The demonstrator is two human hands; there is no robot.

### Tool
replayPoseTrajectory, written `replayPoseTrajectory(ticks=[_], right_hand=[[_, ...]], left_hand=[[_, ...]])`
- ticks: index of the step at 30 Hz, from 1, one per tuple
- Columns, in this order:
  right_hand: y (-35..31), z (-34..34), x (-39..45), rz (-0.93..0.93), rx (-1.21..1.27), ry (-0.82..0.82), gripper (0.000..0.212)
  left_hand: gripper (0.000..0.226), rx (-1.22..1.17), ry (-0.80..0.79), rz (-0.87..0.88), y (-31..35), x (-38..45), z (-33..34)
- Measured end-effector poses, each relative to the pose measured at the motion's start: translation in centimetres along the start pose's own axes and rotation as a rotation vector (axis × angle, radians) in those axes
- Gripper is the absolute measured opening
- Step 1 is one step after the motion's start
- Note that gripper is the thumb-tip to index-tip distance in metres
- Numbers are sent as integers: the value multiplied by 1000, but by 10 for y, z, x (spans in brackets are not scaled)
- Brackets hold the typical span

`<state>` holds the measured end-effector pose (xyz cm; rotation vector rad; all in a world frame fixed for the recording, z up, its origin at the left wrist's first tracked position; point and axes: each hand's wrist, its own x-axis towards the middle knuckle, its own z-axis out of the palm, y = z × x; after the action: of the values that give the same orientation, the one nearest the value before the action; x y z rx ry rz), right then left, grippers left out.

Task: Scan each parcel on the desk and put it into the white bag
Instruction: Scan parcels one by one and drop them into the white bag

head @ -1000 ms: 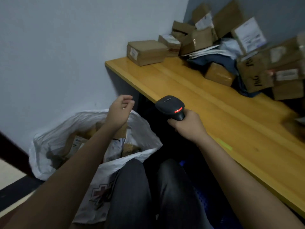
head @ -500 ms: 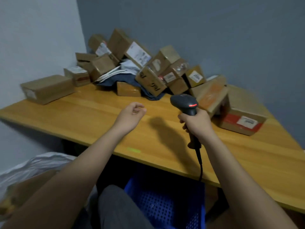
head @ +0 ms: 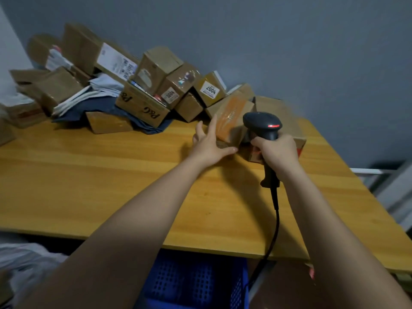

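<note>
Reaching across the middle of the frame, the left hand (head: 208, 144) lies with fingers spread against the near end of a parcel wrapped in orange tape (head: 231, 118), thumb along its lower edge; it touches rather than grips. Just to the right, the right hand (head: 276, 150) is curled round the handle of a black scanner (head: 263, 126), whose red light glows and whose cable hangs past the desk edge. Behind the scanner sits a larger brown box (head: 287, 121). Toward the upper left, a heap of parcels (head: 142, 85) is piled on the yellow wooden desk (head: 100, 175) against the grey wall. At the lower left edge, blurred white material shows, perhaps the bag. A blue crate (head: 191, 279) sits beneath the desk.
</note>
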<state>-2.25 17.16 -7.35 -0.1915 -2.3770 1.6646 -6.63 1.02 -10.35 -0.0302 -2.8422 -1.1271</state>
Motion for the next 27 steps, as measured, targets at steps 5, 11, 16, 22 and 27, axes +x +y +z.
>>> replayPoseTrajectory(ticks=[5,11,16,22,27], right_hand=[[5,1,6,27,18,-32,5],[5,3,3,3,50,-33,11],[-11,27,-11,-40,33,-159,10],[-37,86,-37,-67,27,-333,15],[-57,134,-62,-44,75,-446,18]], left_hand=[[110,-39,85,-55,13,20,11],[90,-291,83,-158,-15,19,-14],[72,-548,62,-232,-77,-23,-68],[99,184,427,66,-148,-88,-137],[97,558,234,212,-199,-144,-167]])
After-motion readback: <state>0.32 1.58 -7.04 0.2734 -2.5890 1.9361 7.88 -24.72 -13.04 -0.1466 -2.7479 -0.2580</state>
